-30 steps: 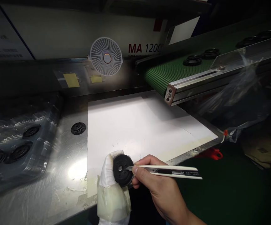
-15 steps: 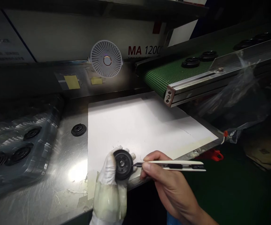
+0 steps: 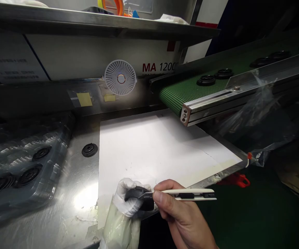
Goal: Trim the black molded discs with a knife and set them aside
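Left hand [image 3: 123, 206]: Gloved in white, its wrist wrapped in translucent film [image 3: 118, 228], it is closed around a black, round, plastic-like part [image 3: 147, 204], held tilted nearly edge-on.
Right hand [image 3: 176, 209]: Bare, it is clenched on a slim white-and-black utility knife [image 3: 188, 195] with a narrow metal blade [image 3: 145, 195].
Blade: It is pointed leftward across the held part; whether the edge touches cannot be told.
Work surface: Both hands are seen at the near edge of a flat white sheet [image 3: 149, 148], spread on a grey metal table [image 3: 66, 197].
Left side: One black ringed disc [image 3: 89, 150] is set on bare metal beside the sheet, near a clear moulded plastic tray [image 3: 47, 181] in which dark discs [image 3: 29, 175] are held.
Ribbed green conveyor belt [image 3: 175, 95]: Black ringed pieces [image 3: 206, 80] are seated on it.
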`<state>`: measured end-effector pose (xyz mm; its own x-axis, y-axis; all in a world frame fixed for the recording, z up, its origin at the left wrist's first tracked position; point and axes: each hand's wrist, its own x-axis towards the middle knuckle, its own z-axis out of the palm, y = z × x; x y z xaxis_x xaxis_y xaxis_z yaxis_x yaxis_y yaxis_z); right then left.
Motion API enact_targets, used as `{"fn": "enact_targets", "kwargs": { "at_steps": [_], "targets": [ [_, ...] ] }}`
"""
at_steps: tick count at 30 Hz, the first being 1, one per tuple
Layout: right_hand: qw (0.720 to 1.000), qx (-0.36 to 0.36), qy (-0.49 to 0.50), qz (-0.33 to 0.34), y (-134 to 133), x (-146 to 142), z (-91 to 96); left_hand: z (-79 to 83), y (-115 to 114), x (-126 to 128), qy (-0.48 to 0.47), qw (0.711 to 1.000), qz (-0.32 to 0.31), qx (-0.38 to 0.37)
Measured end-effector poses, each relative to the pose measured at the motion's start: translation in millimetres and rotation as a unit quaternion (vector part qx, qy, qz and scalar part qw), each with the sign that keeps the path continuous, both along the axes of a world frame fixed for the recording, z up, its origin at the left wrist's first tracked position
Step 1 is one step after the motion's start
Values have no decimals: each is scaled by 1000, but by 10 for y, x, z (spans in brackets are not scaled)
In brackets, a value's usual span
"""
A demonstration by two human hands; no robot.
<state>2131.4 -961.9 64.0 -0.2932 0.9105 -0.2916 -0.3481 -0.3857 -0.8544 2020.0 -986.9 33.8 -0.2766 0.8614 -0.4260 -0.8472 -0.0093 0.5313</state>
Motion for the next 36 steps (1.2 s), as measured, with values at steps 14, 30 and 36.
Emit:
{"fn": "enact_targets", "kwargs": {
  "at_steps": [14, 30, 36],
  "targets": [
    [1000, 26, -4, -6, -28, 17, 5, 116, -94, 37, 34, 999, 1, 17],
    [996, 18, 26, 86, 161, 116, 81, -140, -28, -49, 62, 991, -98, 62],
    [991, 17, 4, 133, 225, 152, 102, -185, -8, -99, 86, 978, -157, 103]
  ]
}}
